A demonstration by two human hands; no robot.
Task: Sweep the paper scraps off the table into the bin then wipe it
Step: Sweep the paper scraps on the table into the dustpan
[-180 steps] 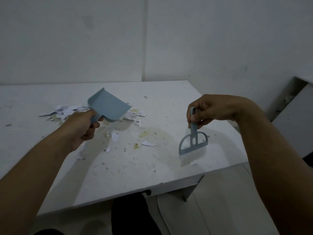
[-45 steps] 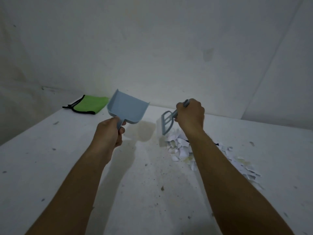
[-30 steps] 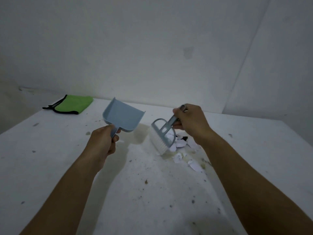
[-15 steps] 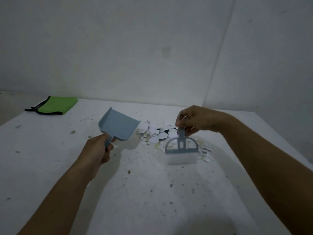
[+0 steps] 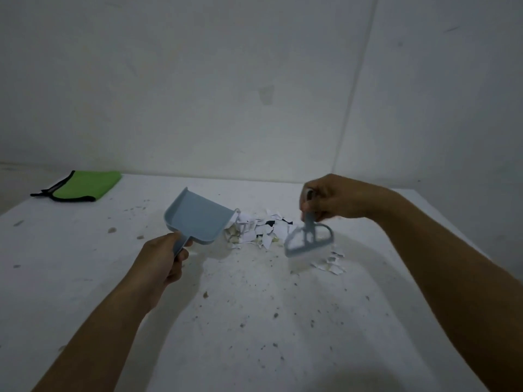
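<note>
Gripping the short handle of a pale blue dustpan (image 5: 196, 220), the left hand (image 5: 162, 258) has its fingers (image 5: 181, 254) curled tight round the grip, thumb on top. The pan is tilted with its open mouth turned toward the heap of paper scraps (image 5: 259, 229), and its far corner sits just beside the heap's left edge; whether that lip actually touches the white surface (image 5: 85, 278) cannot be told. The scraps are torn white bits with a few dark and yellowish pieces mixed in, bunched together between the dustpan and a small blue hand brush (image 5: 308, 240).

The right hand (image 5: 329, 198) holds the brush by the top of its handle, fingers (image 5: 307, 203) pinching round it from above, so the brush head hangs downward at the right edge of the heap. The head is blurred, and its bristles are hard to make out. A smaller scatter of scraps (image 5: 329, 263) lies just right of the brush head, on the near side of the heap.

Dark specks and crumbs dot the surface on the near side of the heap. A green cloth with black edging (image 5: 82, 186) lies well left of the heap, near the wall (image 5: 198, 80).
</note>
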